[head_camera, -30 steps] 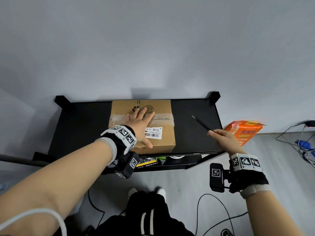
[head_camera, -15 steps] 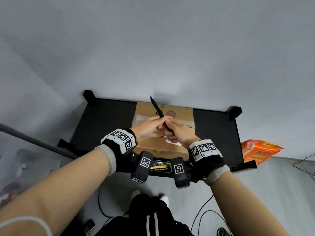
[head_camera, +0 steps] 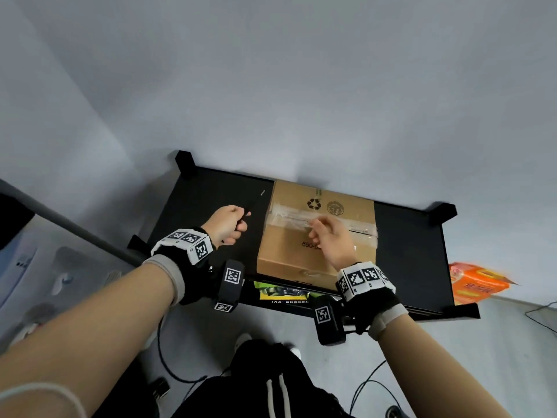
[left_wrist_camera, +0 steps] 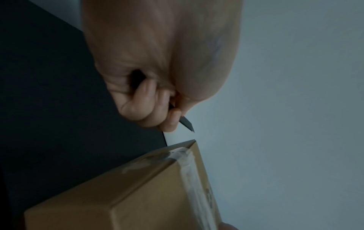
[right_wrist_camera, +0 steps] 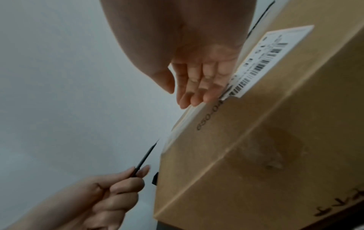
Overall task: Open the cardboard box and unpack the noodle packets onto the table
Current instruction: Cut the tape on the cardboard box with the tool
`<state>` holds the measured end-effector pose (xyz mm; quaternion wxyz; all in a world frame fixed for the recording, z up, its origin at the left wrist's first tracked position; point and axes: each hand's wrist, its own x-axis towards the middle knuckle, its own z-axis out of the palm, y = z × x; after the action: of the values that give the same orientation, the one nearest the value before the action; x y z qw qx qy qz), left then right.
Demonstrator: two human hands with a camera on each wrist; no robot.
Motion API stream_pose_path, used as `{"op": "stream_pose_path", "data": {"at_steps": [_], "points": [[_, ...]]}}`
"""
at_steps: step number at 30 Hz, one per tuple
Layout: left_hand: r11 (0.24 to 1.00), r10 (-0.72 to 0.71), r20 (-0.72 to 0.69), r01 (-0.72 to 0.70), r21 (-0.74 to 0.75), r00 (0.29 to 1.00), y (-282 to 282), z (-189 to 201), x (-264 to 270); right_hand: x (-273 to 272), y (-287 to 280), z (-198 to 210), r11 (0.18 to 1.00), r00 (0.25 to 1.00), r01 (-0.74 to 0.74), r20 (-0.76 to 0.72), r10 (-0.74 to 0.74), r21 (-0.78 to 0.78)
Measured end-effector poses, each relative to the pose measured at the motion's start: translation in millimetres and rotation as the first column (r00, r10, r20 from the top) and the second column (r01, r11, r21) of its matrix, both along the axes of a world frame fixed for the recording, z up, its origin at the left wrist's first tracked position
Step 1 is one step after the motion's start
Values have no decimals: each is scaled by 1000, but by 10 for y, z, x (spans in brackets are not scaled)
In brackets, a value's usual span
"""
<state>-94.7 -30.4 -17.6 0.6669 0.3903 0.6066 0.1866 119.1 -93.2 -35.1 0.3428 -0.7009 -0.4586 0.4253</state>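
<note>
A brown cardboard box (head_camera: 319, 236) stands shut on the black table (head_camera: 410, 251), clear tape (head_camera: 361, 227) running across its top. My left hand (head_camera: 238, 221) is just left of the box and grips a thin black cutter (head_camera: 254, 202) that points up and away. The left wrist view shows the cutter's tip (left_wrist_camera: 187, 124) sticking out past my curled fingers (left_wrist_camera: 157, 109), a little above the box's taped corner (left_wrist_camera: 187, 149). My right hand (head_camera: 316, 233) hovers over the taped seam with relaxed fingers (right_wrist_camera: 195, 87), empty, beside the barcode label (right_wrist_camera: 265, 62).
An orange packet (head_camera: 479, 282) lies on the floor to the right of the table. A green and yellow packet (head_camera: 283, 292) sits on the shelf under the tabletop. Cables (head_camera: 370, 387) trail on the floor. A grey pole (head_camera: 75, 233) crosses at the left.
The cutter passed from my right hand to my left over the box. My left hand then carried it to the box's left side, and my right hand stayed above the seam, empty.
</note>
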Motion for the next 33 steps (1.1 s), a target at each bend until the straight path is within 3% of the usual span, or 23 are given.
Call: {"op": "stream_pose_path", "data": {"at_steps": [3,6,13,16,19,22,25,33], "points": [[997,-72,-62,73,15,995,36,-41,-27,-57,-65,-28,993,995,-101,-14,100,-56],[991,-125,-102,129,35,987,89,-88,-68,-117,-167,-40,981,979,-184,74,189,-63],[985,-152,-69,157,78,986,151,-113,-189,-145,-190,0,996,993,-76,85,79,-34],[978,-181,-72,187,87,981,164,-119,-214,-108,-243,7,996,938,20,343,-47,83],[970,-227,-75,232,76,971,180,-130,-229,-46,-309,-1,970,748,-30,649,-137,240],[964,-247,-89,254,75,965,202,-140,-232,17,-316,-45,997,661,-72,750,39,11],[960,-264,-105,271,70,959,219,-148,-256,58,-323,-109,981,652,-68,737,180,-180],[950,-300,-105,307,61,948,239,-141,-356,37,-281,-135,970,657,-56,723,215,-237]]}}
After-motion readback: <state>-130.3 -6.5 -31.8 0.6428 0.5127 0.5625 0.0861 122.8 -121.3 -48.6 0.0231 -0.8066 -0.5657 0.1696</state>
